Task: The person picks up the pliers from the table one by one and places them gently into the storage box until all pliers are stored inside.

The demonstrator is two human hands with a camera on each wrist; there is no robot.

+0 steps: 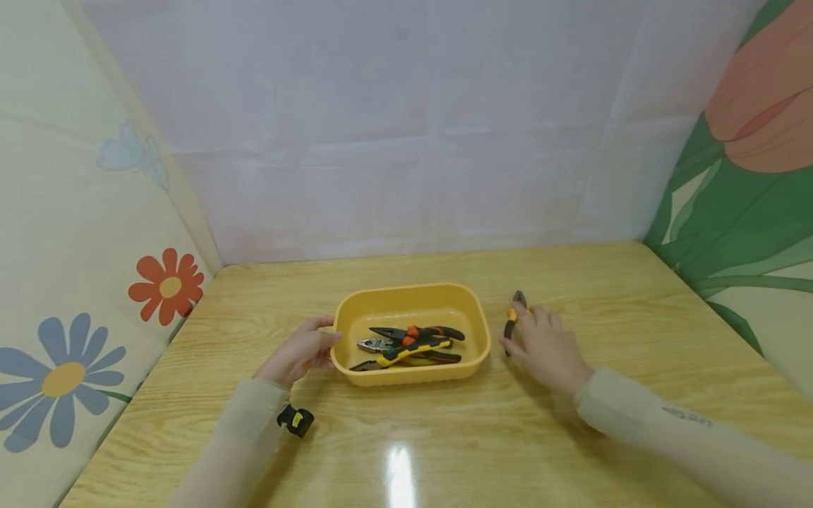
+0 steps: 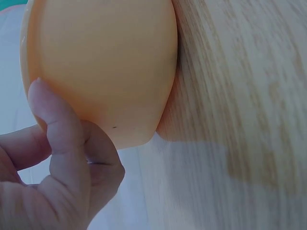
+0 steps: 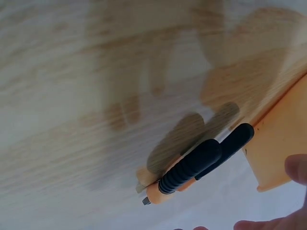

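A yellow plastic basin (image 1: 413, 378) stands on the table with several pliers (image 1: 413, 349) in it. My left hand (image 1: 306, 351) pinches the basin's left rim between thumb and fingers; in the left wrist view the thumb (image 2: 64, 139) lies against the wall. To the right of the basin is another pair of pliers (image 1: 510, 326) with black and orange handles. Over it is my right hand (image 1: 547, 349), fingers spread. In the right wrist view those pliers (image 3: 192, 165) show a gap from the visible fingertips (image 3: 297, 167), and only part of that hand is in frame.
The wooden table (image 1: 406, 437) ends at a white cloth (image 1: 413, 141) behind. Flower-patterned sheets (image 1: 63, 381) hang on both sides. A black strap with a yellow-green patch (image 1: 296, 420) sits at the left wrist.
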